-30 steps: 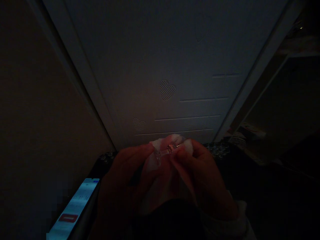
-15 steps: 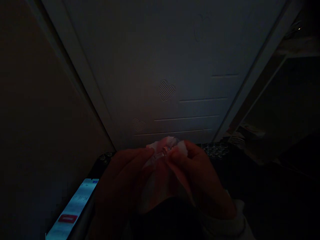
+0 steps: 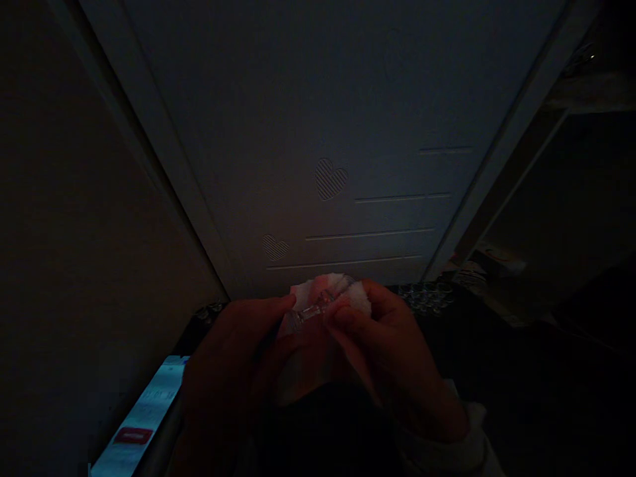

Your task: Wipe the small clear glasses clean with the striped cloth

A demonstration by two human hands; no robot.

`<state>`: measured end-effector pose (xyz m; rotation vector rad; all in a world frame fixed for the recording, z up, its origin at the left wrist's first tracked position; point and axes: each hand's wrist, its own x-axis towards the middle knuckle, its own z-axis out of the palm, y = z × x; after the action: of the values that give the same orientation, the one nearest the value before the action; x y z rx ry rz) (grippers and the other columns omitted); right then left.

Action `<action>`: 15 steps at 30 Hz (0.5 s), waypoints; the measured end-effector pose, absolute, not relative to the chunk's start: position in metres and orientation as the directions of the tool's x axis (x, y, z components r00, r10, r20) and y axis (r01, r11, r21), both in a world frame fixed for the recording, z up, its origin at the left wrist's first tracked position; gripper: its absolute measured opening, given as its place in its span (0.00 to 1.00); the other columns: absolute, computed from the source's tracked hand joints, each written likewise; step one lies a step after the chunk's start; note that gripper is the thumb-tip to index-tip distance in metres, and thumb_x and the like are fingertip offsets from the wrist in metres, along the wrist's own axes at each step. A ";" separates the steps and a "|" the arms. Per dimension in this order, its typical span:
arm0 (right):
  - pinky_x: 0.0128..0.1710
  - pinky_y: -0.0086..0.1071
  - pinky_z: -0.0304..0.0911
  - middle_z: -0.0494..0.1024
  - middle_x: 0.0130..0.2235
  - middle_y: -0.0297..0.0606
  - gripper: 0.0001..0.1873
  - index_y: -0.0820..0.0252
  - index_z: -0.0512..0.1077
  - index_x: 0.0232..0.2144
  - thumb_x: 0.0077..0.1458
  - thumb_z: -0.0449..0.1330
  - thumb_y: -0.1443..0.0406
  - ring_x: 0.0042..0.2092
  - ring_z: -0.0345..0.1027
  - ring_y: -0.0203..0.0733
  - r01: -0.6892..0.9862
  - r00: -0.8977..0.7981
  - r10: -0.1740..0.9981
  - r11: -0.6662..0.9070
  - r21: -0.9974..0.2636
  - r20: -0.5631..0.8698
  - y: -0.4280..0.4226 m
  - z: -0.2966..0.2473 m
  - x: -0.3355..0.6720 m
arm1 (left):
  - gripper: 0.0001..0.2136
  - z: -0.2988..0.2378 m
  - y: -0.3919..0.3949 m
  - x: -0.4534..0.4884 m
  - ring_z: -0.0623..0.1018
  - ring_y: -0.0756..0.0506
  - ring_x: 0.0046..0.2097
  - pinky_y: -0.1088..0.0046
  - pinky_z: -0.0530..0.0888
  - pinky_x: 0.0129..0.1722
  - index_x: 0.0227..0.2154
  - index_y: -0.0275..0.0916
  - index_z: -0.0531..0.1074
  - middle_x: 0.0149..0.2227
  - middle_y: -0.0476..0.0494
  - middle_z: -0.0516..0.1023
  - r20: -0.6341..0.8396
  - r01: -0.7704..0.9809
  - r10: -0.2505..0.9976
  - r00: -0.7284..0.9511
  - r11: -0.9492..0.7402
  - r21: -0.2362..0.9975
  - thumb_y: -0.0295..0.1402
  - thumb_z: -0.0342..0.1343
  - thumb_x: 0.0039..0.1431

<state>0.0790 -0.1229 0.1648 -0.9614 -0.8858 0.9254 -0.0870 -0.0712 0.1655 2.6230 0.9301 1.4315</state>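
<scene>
The scene is very dark. My left hand point(image 3: 233, 358) and my right hand point(image 3: 392, 351) meet at the bottom centre, both closed in a pinch. Between their fingertips lies a small clear glass-like piece point(image 3: 311, 310), wrapped partly in a white cloth point(image 3: 328, 291). The left thumb and fingers hold the piece's left end with the cloth under it. The right fingers press the cloth round its right end. What the piece is I cannot make out.
A lit phone screen point(image 3: 136, 424) lies at the bottom left. Behind the hands stands a pale door point(image 3: 338, 132) with heart patterns. Several small clear glass items point(image 3: 427, 295) sit on a dark surface to the right. Shelving point(image 3: 546, 199) rises at the right.
Both hands with the cloth and clear piece have shifted slightly left and down. The grip looks the same.
</scene>
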 end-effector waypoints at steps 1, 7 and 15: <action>0.22 0.27 0.61 0.72 0.22 0.29 0.09 0.56 0.72 0.22 0.43 0.69 0.61 0.24 0.64 0.34 -0.228 0.339 0.918 0.293 -0.928 0.206 -0.123 0.165 0.079 | 0.09 0.164 -0.071 -0.087 0.82 0.47 0.37 0.75 0.75 0.34 0.44 0.49 0.74 0.37 0.54 0.83 0.770 0.494 0.513 0.380 -0.816 0.301 0.37 0.54 0.64; 0.21 0.26 0.59 0.72 0.21 0.29 0.07 0.57 0.73 0.20 0.39 0.69 0.65 0.22 0.61 0.33 -0.277 0.364 0.908 0.316 -0.908 0.205 -0.124 0.166 0.075 | 0.11 0.165 -0.071 -0.087 0.82 0.47 0.37 0.75 0.76 0.34 0.44 0.53 0.75 0.39 0.57 0.83 0.712 0.496 0.606 0.355 -0.767 0.407 0.34 0.57 0.60; 0.17 0.24 0.53 0.68 0.18 0.27 0.06 0.57 0.72 0.18 0.37 0.67 0.66 0.19 0.56 0.31 -0.235 0.393 0.889 0.345 -0.909 0.236 -0.124 0.166 0.074 | 0.09 0.160 -0.071 -0.084 0.80 0.46 0.36 0.73 0.76 0.35 0.41 0.46 0.75 0.37 0.51 0.82 0.717 0.390 0.616 0.326 -0.779 0.491 0.32 0.54 0.58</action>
<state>0.0744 -0.1243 0.1659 -0.9271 -0.8612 0.8602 -0.0839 -0.0706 0.1596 2.3622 0.9143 1.4344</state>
